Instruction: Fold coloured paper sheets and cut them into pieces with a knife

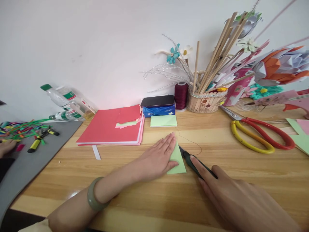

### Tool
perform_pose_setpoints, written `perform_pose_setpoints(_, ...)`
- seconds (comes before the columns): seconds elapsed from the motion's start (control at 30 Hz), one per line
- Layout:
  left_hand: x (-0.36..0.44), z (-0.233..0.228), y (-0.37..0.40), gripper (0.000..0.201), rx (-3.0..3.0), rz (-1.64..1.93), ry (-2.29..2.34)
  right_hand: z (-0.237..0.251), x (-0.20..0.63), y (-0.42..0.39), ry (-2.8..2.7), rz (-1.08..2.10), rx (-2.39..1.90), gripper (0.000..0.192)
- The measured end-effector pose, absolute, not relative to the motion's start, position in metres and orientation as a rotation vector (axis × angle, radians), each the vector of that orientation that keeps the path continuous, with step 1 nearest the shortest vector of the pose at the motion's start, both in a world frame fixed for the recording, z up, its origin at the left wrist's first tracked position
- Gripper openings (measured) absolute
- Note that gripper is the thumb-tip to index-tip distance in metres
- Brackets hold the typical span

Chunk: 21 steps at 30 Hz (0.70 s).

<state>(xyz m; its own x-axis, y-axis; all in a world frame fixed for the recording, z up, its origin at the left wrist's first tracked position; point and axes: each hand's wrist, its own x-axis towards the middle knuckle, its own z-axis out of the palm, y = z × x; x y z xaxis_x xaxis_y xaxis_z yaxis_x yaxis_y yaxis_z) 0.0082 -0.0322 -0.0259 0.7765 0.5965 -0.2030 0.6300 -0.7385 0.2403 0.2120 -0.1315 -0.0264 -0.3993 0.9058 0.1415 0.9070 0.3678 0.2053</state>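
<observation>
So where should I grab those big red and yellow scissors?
I'd grip the scissors by their looped handles, coming from the near side. They lie flat on the table, with the loops nearer you and the metal blades pointing away, toward the basket. The right hand holds a dark-handled knife, so it should probably put that down first.

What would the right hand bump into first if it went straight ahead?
Led by the knife it holds, the right hand would probably meet the light green paper first, then the left hand on it; whether knife and paper already touch is unclear.
</observation>
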Motion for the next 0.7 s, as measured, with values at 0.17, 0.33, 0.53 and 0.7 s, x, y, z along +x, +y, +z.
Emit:
perform_pose_setpoints(0.17, 0.009, -0.025, -0.032, 0.066, 2.667, -0.182, 0.959, -0.017, 0.206, -0.126, -2.676, -0.071, -1.934, 0.075)
perform_pose_setpoints(0.33, 0.009, -0.025, -0.033, 0.066, 2.663, -0.176, 0.96, -0.009, 0.2, -0.121, -2.705, 0.132, -2.107, 0.072)
perform_pose_setpoints(0.53, 0.009, -0.023, -0.033, 0.067, 2.649, -0.199, 0.966, -0.009, 0.199, -0.118, -2.713, 0.08, -2.106, 0.068)
perform_pose_setpoints(0.7, 0.01, -0.022, -0.033, 0.068, 2.64, -0.198, 0.965, -0.009, 0.198, -0.118, -2.711, 0.027, -2.103, 0.069)
